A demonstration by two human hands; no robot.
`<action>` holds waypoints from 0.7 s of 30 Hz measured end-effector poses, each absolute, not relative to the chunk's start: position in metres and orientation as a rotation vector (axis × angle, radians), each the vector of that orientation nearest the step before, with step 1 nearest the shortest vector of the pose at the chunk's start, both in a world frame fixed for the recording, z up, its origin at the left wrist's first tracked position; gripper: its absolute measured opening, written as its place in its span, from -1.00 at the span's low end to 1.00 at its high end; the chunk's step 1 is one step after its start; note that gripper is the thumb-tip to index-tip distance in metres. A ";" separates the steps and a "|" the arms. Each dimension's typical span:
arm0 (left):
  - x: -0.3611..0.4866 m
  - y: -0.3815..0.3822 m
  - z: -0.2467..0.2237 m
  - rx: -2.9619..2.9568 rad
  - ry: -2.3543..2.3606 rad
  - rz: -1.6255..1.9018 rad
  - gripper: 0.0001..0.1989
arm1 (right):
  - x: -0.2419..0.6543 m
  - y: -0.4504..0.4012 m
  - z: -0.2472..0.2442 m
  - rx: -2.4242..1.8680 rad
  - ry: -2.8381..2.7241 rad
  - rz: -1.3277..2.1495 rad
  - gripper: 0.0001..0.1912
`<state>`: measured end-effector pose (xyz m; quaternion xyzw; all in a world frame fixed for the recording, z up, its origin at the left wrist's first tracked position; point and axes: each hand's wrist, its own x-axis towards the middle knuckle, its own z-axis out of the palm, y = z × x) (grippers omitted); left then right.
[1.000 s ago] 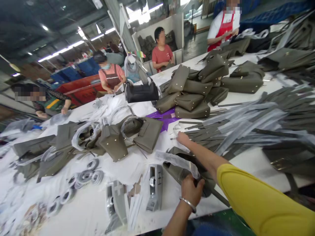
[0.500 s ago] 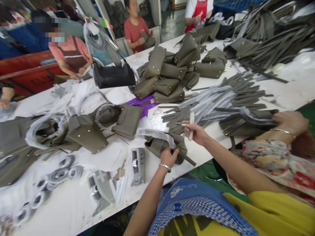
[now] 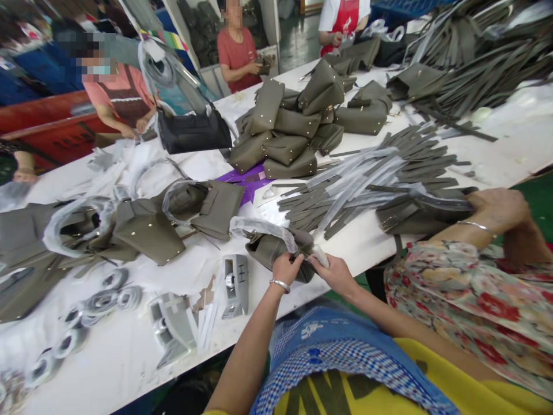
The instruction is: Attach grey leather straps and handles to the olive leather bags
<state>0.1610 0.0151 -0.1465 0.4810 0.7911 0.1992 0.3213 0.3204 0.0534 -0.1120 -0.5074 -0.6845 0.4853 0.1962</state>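
Observation:
An olive-brown handbag (image 3: 262, 249) lies on the table right in front of me, its carrying handle (image 3: 264, 226) wrapped in clear plastic and arching over the top. My left hand (image 3: 287, 268) grips the bag's near side, thumb and fingers closed at its edge. Close beside it, my right hand (image 3: 336, 273) is closed around a white stick-like tool (image 3: 320, 256), with its fingertips at the bag's right end. The tool's working end and whatever the fingertips pinch are too small to make out.
Tape dispensers (image 3: 235, 285) and tape rolls (image 3: 116, 278) stand left of me. Finished-looking bags (image 3: 149, 227) lie beyond them. A pile of bag bodies (image 3: 298, 121) and many straps (image 3: 415, 153) cover the far side. A co-worker's hand (image 3: 496, 210) rests on another bag at right.
My right hand has come down and left with the white tool, from above the table to the bag beside my left hand. My left hand still holds the bag.

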 end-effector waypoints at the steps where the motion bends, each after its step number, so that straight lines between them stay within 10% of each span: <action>1: 0.161 0.015 -0.147 1.257 2.078 0.526 -0.63 | 0.320 0.053 -0.113 -1.426 -1.940 1.344 -0.62; 21: 0.157 0.015 -0.155 1.124 1.998 0.789 -0.75 | 0.293 0.050 -0.129 -1.500 -1.875 1.312 -0.66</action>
